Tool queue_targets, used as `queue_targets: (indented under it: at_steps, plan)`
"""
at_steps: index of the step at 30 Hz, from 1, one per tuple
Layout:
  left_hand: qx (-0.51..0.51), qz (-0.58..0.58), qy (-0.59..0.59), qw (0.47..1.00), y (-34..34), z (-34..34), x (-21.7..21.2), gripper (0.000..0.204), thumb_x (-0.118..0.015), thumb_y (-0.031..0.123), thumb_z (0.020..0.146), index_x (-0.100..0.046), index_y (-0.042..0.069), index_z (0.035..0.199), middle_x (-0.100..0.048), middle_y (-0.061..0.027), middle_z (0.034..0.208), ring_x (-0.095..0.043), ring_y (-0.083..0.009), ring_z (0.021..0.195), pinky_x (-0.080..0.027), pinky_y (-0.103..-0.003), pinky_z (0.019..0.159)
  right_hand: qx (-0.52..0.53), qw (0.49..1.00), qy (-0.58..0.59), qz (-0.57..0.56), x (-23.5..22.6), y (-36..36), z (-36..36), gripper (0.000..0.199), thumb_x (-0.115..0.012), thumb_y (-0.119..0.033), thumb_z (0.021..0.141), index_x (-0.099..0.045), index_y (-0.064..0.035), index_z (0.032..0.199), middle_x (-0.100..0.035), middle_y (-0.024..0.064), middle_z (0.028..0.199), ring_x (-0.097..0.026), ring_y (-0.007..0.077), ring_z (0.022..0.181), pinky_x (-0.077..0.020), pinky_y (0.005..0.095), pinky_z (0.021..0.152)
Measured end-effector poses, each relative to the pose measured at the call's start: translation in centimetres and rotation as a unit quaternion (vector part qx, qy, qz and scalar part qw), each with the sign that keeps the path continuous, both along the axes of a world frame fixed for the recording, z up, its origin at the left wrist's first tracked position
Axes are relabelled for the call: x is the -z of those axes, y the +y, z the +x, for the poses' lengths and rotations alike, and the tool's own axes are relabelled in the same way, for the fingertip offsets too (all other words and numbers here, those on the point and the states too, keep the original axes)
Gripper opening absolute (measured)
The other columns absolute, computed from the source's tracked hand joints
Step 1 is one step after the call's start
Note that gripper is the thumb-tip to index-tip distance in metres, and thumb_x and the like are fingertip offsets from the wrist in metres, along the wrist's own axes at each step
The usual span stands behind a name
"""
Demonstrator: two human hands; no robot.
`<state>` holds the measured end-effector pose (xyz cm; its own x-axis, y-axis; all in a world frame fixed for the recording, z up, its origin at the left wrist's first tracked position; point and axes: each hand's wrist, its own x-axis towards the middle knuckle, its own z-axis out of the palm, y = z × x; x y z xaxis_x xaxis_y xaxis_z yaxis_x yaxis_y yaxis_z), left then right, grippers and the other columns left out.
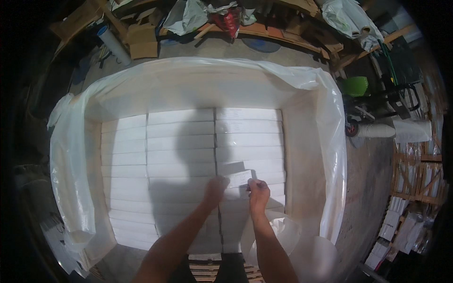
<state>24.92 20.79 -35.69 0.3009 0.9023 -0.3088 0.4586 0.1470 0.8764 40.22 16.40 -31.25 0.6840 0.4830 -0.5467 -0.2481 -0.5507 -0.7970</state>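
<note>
- Head view, looking down: both forearms enter from the lower edge of the frame and meet just below centre, over a large lined container.
- Left hand (215, 187): fingers closed together on the left end of a small white card (239, 178); the grip itself is partly hidden by the back of the hand.
- Right hand (258, 191): fingers pinched shut on the lower right corner of the same card, thumb side toward the card.
- White card: sits between the two hands, held above the stacked contents, slightly right of frame centre. Its long axis runs left to right across the frame, with the right end tilted a little upward.
- Relation that matters: the card lies up and to the right of the left hand and up and to the left of the right hand. Both hands touch it; neither is clearly nearer.
- White boxes (181, 155): flat, long boxes packed in three columns, long axes running left to right, filling the container floor directly beneath the card.
- Plastic liner (325, 141): translucent white sheet draped over the container walls, loose and folded at the lower right.
- Surroundings: cardboard and bagged clutter (226, 19) along the upper edge; a green container (355, 86) and a wheeled cart (377, 111) at the upper right; stacked white packages (391, 226) at the lower right. The person's shadow falls across the middle columns.
</note>
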Motion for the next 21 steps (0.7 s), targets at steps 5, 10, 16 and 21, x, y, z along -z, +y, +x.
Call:
queue_targets:
  at_steps: [5, 10, 16, 21]
  plan:
    - [-0.011, -0.056, 0.081, 0.995, 6.1, 2.7, 2.8, 0.030, -0.055, 0.030, 0.085, -0.063, 0.002, 0.092, -0.063, -0.0161, 0.086, -0.058, -0.0323, 0.083, -0.045, -0.042, 0.076, -0.007, 1.000, -0.017, -0.021, 5.7, 4.6, 1.7, 0.017, -0.067, -0.015, 0.080, -0.060, -0.0007, 0.083, -0.060, 0.0051, 0.067, -0.056, 0.0118, 0.055, -0.0405, 0.0242, 0.048]
    - [-0.002, 0.010, 0.175, 0.984, 11.3, 3.8, 5.0, 0.032, -0.051, 0.032, 0.087, -0.064, 0.004, 0.095, -0.063, -0.0186, 0.095, -0.060, -0.0363, 0.092, -0.046, -0.046, 0.081, -0.022, 0.995, -0.098, 0.027, 8.2, 9.7, 2.2, 0.018, -0.069, -0.016, 0.077, -0.062, -0.0001, 0.077, -0.061, 0.0043, 0.069, -0.055, 0.0128, 0.059, -0.0445, 0.0268, 0.058]
    - [-0.034, 0.058, 0.235, 0.970, 13.7, 5.0, 7.2, 0.026, -0.052, 0.029, 0.087, -0.064, 0.007, 0.093, -0.061, -0.0159, 0.097, -0.061, -0.0348, 0.089, -0.048, -0.045, 0.078, -0.074, 0.970, -0.233, -0.006, 11.7, 12.6, 2.7, 0.025, -0.065, -0.026, 0.077, -0.065, -0.0009, 0.078, -0.063, 0.0098, 0.072, -0.058, 0.0194, 0.068, -0.0462, 0.0318, 0.068]
    - [-0.054, 0.093, 0.261, 0.959, 13.5, 5.9, 7.4, 0.020, -0.055, 0.026, 0.086, -0.062, 0.008, 0.088, -0.059, -0.0146, 0.092, -0.061, -0.0325, 0.085, -0.049, -0.044, 0.074, -0.112, 0.948, -0.272, -0.120, 9.4, 13.8, 1.8, 0.026, -0.054, -0.031, 0.081, -0.067, -0.0086, 0.083, -0.062, 0.0134, 0.093, -0.059, 0.0333, 0.086, -0.0466, 0.0429, 0.076]
